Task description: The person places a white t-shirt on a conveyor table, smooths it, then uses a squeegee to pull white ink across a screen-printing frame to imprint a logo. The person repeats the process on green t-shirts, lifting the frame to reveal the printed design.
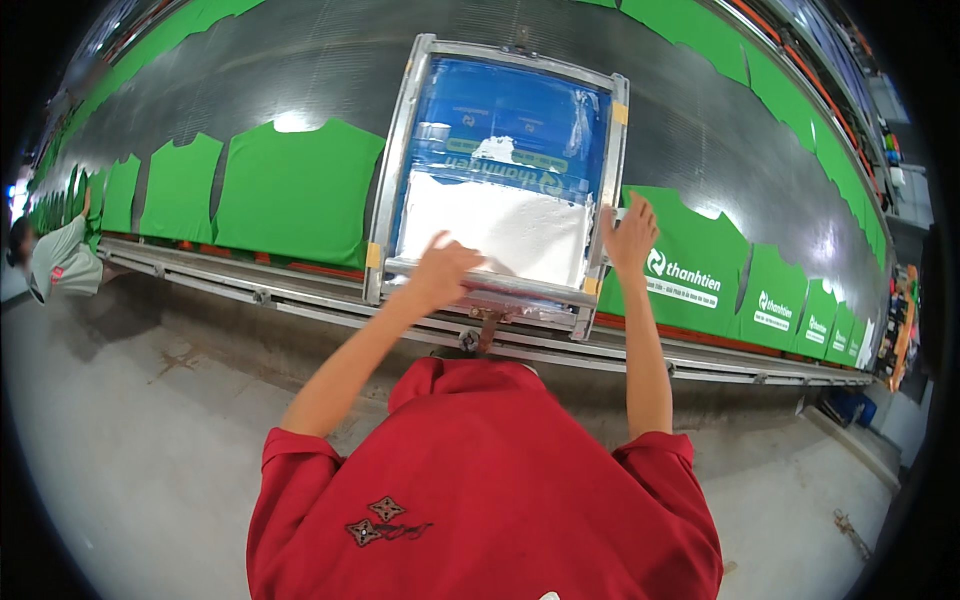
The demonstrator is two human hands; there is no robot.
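Observation:
A metal-framed printing screen [617,150] lies over the long table in front of me. Its blue mesh [510,95] shows at the far part, and thick white ink [490,222] covers the nearer half. My left hand [440,272] is over the near crossbar [535,285], fingers apart above the ink's edge; whether it touches the bar is unclear. At the screen's right rail is my right hand [630,238], fingers spread and thumb close to the rail. Beneath that hand lies a green fabric panel [685,245] with a white print.
More green panels [300,185] line the dark tabletop [320,60] on both sides, plain on the left, white-printed on the right. A metal rail [200,262] runs along the near edge. Another person [65,262] works at the far left. Grey floor [150,430] lies behind me.

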